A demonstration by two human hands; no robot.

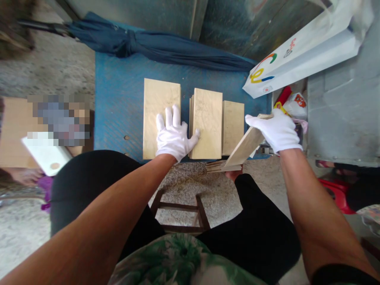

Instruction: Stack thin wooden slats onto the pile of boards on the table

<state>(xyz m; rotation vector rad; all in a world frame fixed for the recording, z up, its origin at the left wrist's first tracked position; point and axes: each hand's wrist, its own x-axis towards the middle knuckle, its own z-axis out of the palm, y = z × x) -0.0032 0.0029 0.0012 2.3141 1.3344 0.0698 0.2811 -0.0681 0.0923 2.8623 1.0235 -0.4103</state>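
Three piles of beige marble-look tiles lie on a blue board [118,103]: a left tile [157,107], a middle stack [208,118] and a smaller right stack [233,124]. My left hand [173,134], in a white glove, rests flat with fingers spread on the left tile, thumb touching the middle stack's edge. My right hand [277,130], also gloved, grips the top edge of a tilted tile [245,148], lifting it from a low pile [218,166] by my right knee.
A folded dark blue umbrella [154,45] lies along the board's far edge. A white paper bag [303,47] leans at the upper right above colourful packets [292,103]. A wooden stool [181,209] stands between my legs. A cardboard box [14,134] sits at the left.
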